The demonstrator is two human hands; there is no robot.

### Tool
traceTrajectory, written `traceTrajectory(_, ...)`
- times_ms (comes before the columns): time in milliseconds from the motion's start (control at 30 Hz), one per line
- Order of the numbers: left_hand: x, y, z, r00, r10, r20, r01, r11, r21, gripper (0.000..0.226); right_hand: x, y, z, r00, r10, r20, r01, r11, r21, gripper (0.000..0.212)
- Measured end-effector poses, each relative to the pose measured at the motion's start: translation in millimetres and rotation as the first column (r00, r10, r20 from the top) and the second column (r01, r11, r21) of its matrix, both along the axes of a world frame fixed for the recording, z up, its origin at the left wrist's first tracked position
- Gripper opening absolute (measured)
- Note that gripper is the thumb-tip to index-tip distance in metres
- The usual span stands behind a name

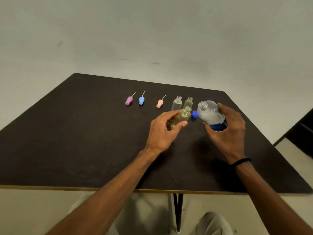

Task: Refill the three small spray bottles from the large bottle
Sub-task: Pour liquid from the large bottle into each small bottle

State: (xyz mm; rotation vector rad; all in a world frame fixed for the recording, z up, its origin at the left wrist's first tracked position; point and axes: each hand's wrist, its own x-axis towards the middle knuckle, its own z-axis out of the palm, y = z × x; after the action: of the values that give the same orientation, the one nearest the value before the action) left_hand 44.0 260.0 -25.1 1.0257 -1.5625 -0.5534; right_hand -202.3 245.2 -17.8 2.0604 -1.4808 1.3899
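Uncapped clear large bottle (pixel 210 114) with blue label, tilted, right hand (pixel 227 133) fingers gripping it, left hand (pixel 163 131) fingers holding yellowish small bottle (pixel 182 117)

- A dark table (pixel 76 133) stood in front, its near edge (pixel 101 188) pale and thin.
- A black leg (pixel 178 211) showed under that edge.
- A pale wall (pixel 152 31) rose behind the table, with a few faint smudges on it.
- A black wristband (pixel 241 161) sat on the right wrist.
- A dark object (pixel 303 133) stood at the right border, too cut off to identify.
- The floor (pixel 33 209) below was light.
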Motion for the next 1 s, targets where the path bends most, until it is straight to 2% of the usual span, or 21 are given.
traceTrajectory(100, 3, -3, -2, 0.994, 0.005, -0.113, 0.002, 0.998, 0.065, 0.046, -7, 7, 2, 0.999, -0.002, -0.039, 0.002, 1.0, 0.008, 0.081)
traceTrajectory(200, 4, -4, -2, 0.99, 0.016, -0.137, -0.001, 0.994, 0.112, 0.047, -6, 12, 5, 0.998, -0.015, -0.065, 0.015, 1.0, 0.009, 0.082)
traceTrajectory(400, 3, -4, -3, 0.994, 0.002, -0.108, 0.008, 0.996, 0.088, 0.049, 0, 14, 6, 0.992, -0.002, -0.128, 0.002, 1.0, 0.0, 0.084)
traceTrajectory(600, 3, -7, -3, 0.996, 0.008, -0.084, -0.004, 0.999, 0.044, 0.051, 13, 10, 1, 0.984, -0.021, -0.178, 0.006, 0.996, -0.084, 0.087)
traceTrajectory(833, 4, -6, -3, 0.996, 0.036, -0.076, -0.034, 0.999, 0.022, 0.05, 22, -2, -8, 0.993, -0.043, -0.109, 0.029, 0.992, -0.125, 0.077)
traceTrajectory(1000, 4, -8, -4, 0.998, 0.027, -0.058, -0.025, 0.999, 0.027, 0.051, 22, -10, -9, 0.993, -0.047, -0.111, 0.032, 0.991, -0.13, 0.079)
